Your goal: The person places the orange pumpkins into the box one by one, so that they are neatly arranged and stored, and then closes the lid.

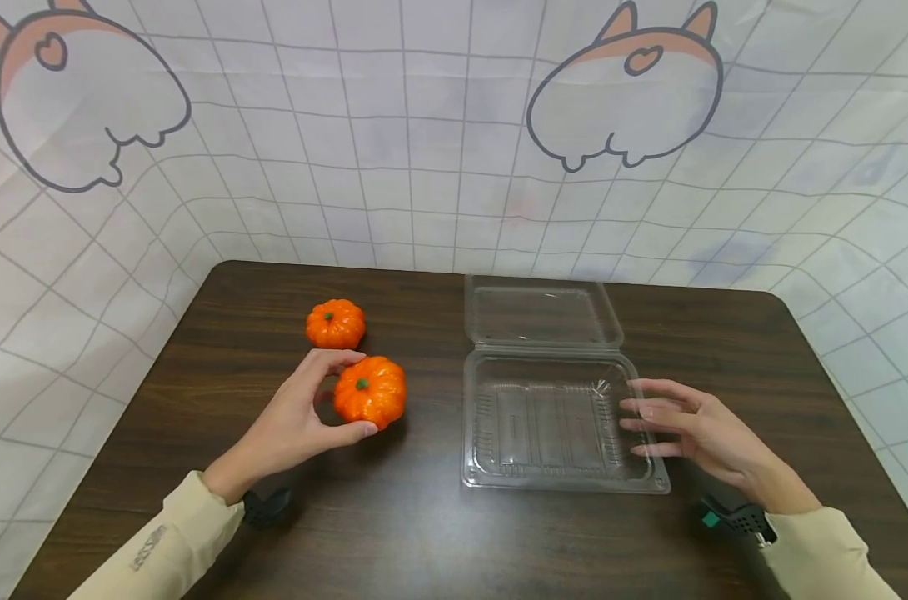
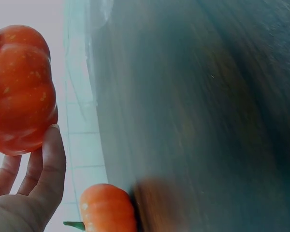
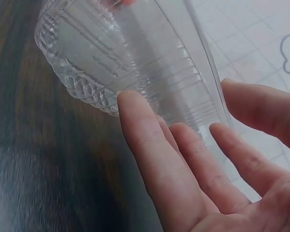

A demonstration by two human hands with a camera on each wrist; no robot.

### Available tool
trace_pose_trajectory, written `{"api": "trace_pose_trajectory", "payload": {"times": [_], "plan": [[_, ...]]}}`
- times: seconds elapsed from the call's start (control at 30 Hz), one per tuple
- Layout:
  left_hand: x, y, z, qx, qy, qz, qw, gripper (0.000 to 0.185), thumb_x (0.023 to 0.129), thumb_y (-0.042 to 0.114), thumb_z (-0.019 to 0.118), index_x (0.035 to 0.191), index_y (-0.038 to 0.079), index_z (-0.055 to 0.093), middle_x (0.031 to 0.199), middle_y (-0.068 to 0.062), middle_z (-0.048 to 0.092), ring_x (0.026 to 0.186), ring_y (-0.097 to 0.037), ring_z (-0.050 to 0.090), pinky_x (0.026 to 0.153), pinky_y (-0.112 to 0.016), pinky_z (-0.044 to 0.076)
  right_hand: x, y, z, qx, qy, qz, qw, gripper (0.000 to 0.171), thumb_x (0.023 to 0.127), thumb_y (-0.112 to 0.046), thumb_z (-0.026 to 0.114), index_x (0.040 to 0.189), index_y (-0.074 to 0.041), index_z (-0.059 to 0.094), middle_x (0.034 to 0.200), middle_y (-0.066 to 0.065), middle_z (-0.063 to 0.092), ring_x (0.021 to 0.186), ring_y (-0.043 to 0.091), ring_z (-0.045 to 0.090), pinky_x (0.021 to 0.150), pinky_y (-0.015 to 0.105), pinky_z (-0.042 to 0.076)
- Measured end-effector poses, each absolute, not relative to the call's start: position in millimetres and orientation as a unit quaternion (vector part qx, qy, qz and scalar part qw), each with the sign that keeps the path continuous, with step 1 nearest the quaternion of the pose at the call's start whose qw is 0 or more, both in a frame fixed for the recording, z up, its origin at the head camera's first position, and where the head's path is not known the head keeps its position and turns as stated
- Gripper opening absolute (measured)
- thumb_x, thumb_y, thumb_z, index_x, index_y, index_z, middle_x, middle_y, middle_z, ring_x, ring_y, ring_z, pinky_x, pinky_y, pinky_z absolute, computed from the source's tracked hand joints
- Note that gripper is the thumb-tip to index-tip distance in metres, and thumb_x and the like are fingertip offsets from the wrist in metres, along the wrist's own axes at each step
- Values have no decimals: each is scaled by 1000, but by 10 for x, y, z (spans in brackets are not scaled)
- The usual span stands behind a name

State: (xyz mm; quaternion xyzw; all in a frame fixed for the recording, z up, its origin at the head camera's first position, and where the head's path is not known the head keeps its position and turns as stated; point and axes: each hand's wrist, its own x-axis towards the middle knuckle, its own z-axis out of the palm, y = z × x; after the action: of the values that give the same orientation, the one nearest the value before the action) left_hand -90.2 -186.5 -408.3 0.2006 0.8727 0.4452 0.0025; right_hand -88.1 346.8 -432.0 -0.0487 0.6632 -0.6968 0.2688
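My left hand grips a small orange pumpkin with a green stem, thumb on the near side and fingers on the far side. In the left wrist view this pumpkin hangs above the table. A second pumpkin sits on the table just behind it. A clear plastic clamshell box lies to the right, its hinged lid folded back. At the box's right side is my right hand, fingers extended and spread by the wall; the right wrist view shows the fingertips close to the ribbed side.
The dark wooden table has rounded far corners. A white grid-patterned curtain with cartoon animal drawings hangs behind it and along both sides. Each wrist wears a dark band.
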Motion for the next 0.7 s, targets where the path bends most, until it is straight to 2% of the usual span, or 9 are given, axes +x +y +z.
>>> {"api": "trace_pose_trajectory", "payload": {"times": [0.17, 0.43, 0.7], "plan": [[-923, -1803, -4050, 208, 868, 451, 9, 76, 77, 31, 94, 139, 24, 52, 137, 4, 52, 120, -12, 58, 100, -22, 57, -935, 3363, -4313, -47, 677, -683, 269, 49, 108, -9, 53, 155, -11, 41, 136, -10, 69, 120, 13, 72, 91, 45, 64], [-953, -1691, -3952, 217, 872, 439, 19, 77, 77, 32, 93, 141, 23, 50, 138, 3, 53, 121, -16, 59, 100, -40, 60, -993, 3214, -4309, -36, 688, -673, 270, 52, 106, -13, 57, 156, -9, 40, 134, -10, 68, 118, 12, 72, 92, 47, 64], [-985, -1558, -3879, 227, 872, 434, 27, 80, 76, 31, 94, 142, 23, 49, 137, 2, 53, 124, -18, 58, 100, -44, 60, -1020, 3098, -4345, -31, 683, -681, 264, 55, 106, -13, 59, 156, -6, 38, 135, -9, 67, 120, 11, 70, 92, 48, 63]]}}
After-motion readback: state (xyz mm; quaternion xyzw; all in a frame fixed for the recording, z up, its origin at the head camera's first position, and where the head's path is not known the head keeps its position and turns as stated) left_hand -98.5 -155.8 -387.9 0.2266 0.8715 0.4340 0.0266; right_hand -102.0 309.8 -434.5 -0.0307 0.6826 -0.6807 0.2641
